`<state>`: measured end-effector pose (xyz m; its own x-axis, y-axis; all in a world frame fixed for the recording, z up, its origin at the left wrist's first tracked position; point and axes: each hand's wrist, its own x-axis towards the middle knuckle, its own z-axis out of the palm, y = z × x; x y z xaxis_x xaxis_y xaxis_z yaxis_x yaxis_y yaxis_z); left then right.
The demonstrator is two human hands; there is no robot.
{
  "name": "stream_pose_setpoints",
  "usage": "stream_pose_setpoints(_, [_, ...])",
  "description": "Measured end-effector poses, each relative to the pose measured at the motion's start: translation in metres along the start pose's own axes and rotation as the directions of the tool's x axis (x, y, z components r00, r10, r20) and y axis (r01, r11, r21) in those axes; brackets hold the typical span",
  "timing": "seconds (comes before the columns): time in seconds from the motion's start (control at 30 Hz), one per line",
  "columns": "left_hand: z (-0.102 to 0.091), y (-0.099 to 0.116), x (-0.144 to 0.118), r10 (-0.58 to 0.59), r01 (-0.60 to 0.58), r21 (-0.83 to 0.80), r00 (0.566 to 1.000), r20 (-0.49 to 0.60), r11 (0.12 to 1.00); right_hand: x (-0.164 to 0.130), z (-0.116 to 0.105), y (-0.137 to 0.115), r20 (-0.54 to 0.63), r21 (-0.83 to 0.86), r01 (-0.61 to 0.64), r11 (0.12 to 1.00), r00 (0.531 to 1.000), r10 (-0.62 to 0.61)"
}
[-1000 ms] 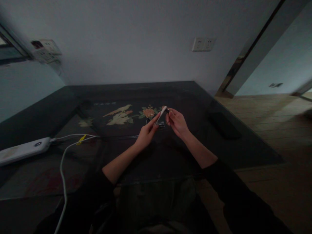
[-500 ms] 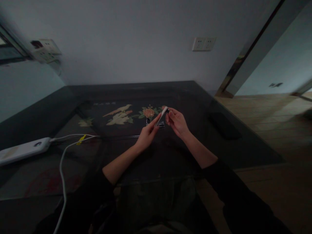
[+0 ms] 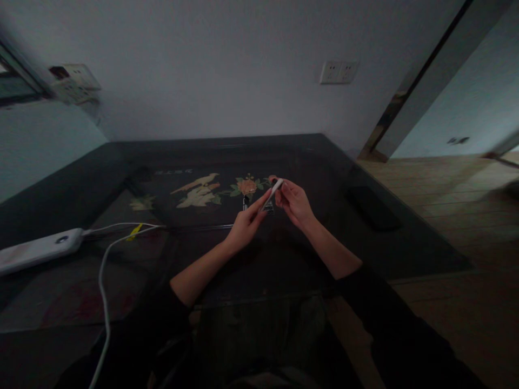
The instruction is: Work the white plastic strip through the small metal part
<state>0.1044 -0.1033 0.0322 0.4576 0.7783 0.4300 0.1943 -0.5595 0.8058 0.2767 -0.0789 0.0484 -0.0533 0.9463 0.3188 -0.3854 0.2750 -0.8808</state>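
My left hand (image 3: 244,225) and my right hand (image 3: 295,204) meet above the middle of a dark glass-topped table (image 3: 121,259). Between them I hold a small white strip-like object (image 3: 274,189), tilted up to the right. The left fingers pinch its lower end and the right fingers pinch its upper end. A small dark and shiny piece (image 3: 268,206) shows just below the strip, between my hands; whether it lies on the table or is held I cannot tell. Both sleeves are black.
A white power bank (image 3: 36,250) lies at the table's left edge with a white cable (image 3: 103,281) running toward me. A dark flat object (image 3: 371,208) rests at the right of the table. Bird and flower inlay (image 3: 203,192) decorates the top. Wooden floor lies to the right.
The white strip has turned more edge-on and looks thinner. Both hands stay almost in the same place.
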Motion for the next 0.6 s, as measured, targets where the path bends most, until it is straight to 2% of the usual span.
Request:
stream_pose_setpoints(0.2, [-0.0022, -0.0010, 0.0000, -0.078, 0.079, 0.019, 0.996, -0.040, 0.997, -0.0006, 0.0021, -0.0023, 0.003, -0.020, 0.010, 1.000, 1.000, -0.009])
stream_pose_setpoints(0.6, [-0.0055, -0.0020, 0.0034, -0.100, 0.097, -0.037, 0.991, -0.093, 0.995, -0.0010, 0.0019, -0.0011, 0.007, -0.020, 0.005, 1.000, 1.000, -0.005])
